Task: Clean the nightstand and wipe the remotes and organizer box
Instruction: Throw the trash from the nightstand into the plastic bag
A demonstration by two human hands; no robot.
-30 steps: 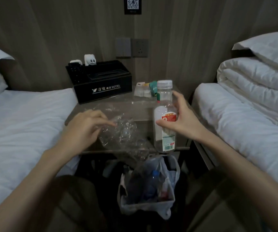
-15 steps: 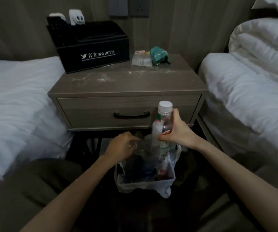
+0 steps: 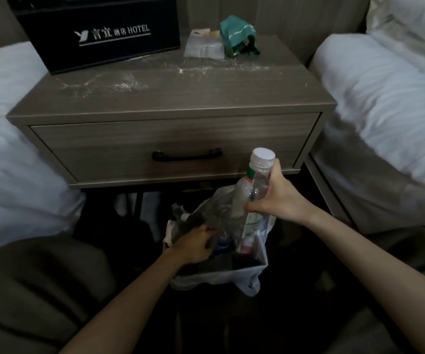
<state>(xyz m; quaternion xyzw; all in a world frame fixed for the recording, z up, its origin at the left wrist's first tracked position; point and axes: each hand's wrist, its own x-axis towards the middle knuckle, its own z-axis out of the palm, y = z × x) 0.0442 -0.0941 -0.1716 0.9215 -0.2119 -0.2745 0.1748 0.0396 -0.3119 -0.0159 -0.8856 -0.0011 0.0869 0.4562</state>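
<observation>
The right hand (image 3: 281,199) grips a clear, white-capped plastic bottle (image 3: 256,180) upright over the white-lined waste bin (image 3: 262,259), likely to drop it in. The left hand (image 3: 193,245) clutches crumpled clear plastic film (image 3: 221,213) down inside the bin. Behind, the dusty grey wooden nightstand (image 3: 180,100) bears the black organizer box (image 3: 98,47).

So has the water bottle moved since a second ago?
Yes. The water bottle came down off the nightstand top, toward the camera. The right hand now holds it below the drawer, with its base in the bin bag.
</observation>
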